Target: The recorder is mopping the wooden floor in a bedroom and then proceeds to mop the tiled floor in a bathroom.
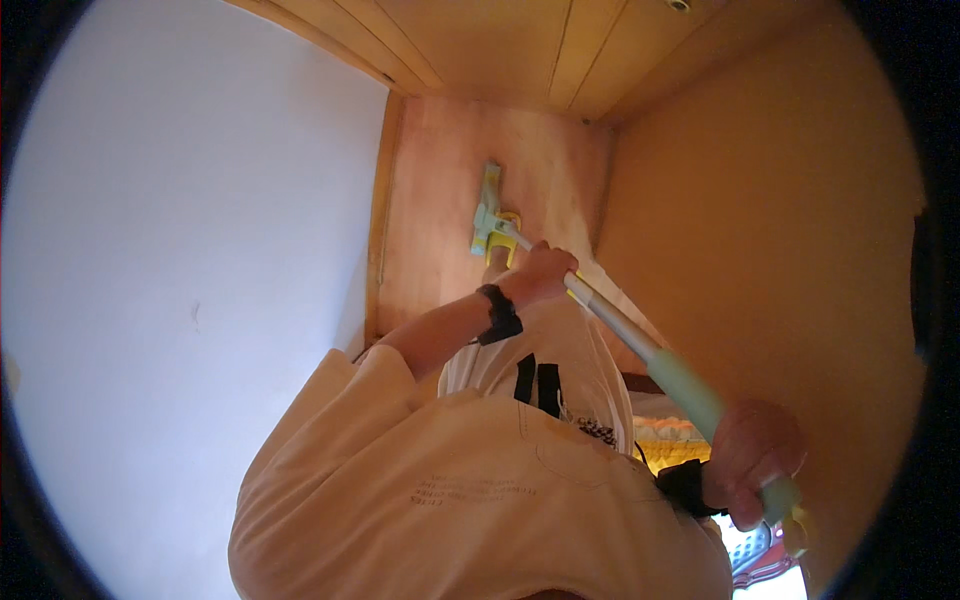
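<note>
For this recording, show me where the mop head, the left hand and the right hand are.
Mop head point(485, 215): head view, on the middle of its pale green body.
Left hand point(543, 272): head view, on the back of the hand.
Right hand point(757, 445): head view, on the middle of the hand.

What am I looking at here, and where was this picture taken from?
There is no machine here, just a person using bare hands. The wide fisheye camera is worn on the head and looks down, so straight edges bend and the person's pale shirt fills the bottom. They hold a long-handled mop: the left hand lower down, the right hand near the top end. The pale green mop head appears to rest on the reddish floor, beside a yellow slipper.
</note>
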### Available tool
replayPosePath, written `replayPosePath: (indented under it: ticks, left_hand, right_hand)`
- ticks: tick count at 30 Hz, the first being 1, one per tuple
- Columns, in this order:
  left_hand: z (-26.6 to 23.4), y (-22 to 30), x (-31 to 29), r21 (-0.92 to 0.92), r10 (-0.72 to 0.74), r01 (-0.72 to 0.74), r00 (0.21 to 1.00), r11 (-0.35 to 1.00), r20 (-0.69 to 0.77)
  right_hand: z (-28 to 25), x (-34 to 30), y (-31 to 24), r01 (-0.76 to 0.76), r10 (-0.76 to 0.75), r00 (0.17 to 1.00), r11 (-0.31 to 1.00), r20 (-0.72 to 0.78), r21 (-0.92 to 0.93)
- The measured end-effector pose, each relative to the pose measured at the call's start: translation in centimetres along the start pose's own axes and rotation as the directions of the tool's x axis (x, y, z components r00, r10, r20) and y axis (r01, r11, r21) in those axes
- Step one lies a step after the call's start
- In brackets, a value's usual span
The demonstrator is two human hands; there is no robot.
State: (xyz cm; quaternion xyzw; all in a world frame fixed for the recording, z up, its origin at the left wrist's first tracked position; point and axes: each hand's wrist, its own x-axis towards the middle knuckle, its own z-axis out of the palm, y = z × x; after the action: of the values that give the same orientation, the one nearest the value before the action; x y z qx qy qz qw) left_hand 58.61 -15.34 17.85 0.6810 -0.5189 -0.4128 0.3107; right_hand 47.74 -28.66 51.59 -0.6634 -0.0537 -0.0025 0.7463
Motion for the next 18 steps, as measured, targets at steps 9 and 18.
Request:
replayPosePath:
  ticks: [9, 18]
  left_hand:
    - [-26.7, -22.9, -15.8, 0.086, -0.092, 0.104, 0.987, 0.991, -0.134]
    - [-28.2, -27.7, -17.4, 0.19, -0.136, 0.207, 0.934, 0.96, -0.329]
  right_hand:
    - [13.8, 31.4, 5.4, 0.056, -0.061, 0.985, 0.998, 0.16, 0.039]
    - [17.7, 31.7, 10.0, 0.249, -0.235, 0.899, 0.968, -0.37, -0.011]
